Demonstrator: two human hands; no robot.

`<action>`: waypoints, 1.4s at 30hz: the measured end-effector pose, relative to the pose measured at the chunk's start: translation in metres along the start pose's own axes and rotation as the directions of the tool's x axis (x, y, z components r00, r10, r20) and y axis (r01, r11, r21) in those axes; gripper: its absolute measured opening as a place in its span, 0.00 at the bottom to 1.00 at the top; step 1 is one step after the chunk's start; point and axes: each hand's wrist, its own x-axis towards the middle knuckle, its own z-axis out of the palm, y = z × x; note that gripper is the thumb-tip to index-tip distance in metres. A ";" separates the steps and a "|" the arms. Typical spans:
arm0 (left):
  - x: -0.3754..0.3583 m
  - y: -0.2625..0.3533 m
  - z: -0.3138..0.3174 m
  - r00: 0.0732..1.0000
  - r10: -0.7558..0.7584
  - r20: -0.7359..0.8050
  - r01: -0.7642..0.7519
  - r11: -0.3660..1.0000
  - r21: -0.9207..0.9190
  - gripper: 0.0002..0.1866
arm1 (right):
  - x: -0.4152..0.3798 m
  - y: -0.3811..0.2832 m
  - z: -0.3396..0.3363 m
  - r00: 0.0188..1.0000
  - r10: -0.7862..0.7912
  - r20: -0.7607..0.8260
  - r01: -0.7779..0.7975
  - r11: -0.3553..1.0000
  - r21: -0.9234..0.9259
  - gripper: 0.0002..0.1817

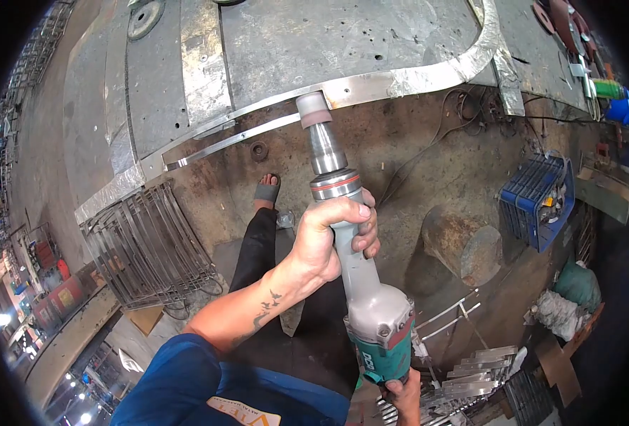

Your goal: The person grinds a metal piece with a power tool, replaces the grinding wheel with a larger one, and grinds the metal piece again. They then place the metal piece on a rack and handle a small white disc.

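Note:
A long grey-and-green straight grinder (pixel 382 312) runs up the middle of the view. My left hand (pixel 335 231) is wrapped round its grey neck, thumb across the top. At its rear, low in the view, my right hand (pixel 403 394) grips the green motor housing, partly hidden by it. The grinder's cylindrical abrasive head (pixel 313 108), pale with a reddish-brown band, overlaps the edge of a shiny flat metal strip (pixel 371 87). That strip lies along the table's near edge and curves upward at right. A thinner bar (pixel 257 130) juts out below it.
The strip rests on a grey metal worktable (pixel 293 42). Stacked wire racks (pixel 147 248) lean at left. On the floor are a rusty cylinder (pixel 462 245), a blue crate (pixel 538 202), cables (pixel 428 142) and metal pieces (pixel 481 369).

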 end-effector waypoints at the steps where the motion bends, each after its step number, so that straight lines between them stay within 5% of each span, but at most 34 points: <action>1: 0.000 0.001 0.001 1.000 0.003 0.002 -0.003 1.000 0.000 0.14 | 0.000 -0.001 0.001 1.000 -0.003 0.000 0.003 1.000 -0.002 0.45; 22: 0.000 -0.001 -0.003 0.999 -0.022 0.043 0.024 0.999 -0.038 0.13 | 0.001 0.020 -0.006 1.000 -0.015 0.020 0.015 1.000 0.007 0.43; 24: 0.000 -0.001 -0.001 1.000 -0.009 0.005 0.009 1.000 -0.008 0.12 | -0.001 0.013 -0.001 1.000 -0.027 0.001 0.027 0.993 0.119 0.43; 42: -0.001 0.001 -0.003 0.999 -0.015 0.051 0.016 1.000 -0.019 0.13 | -0.001 0.008 -0.002 0.999 0.030 0.027 -0.032 0.998 0.047 0.39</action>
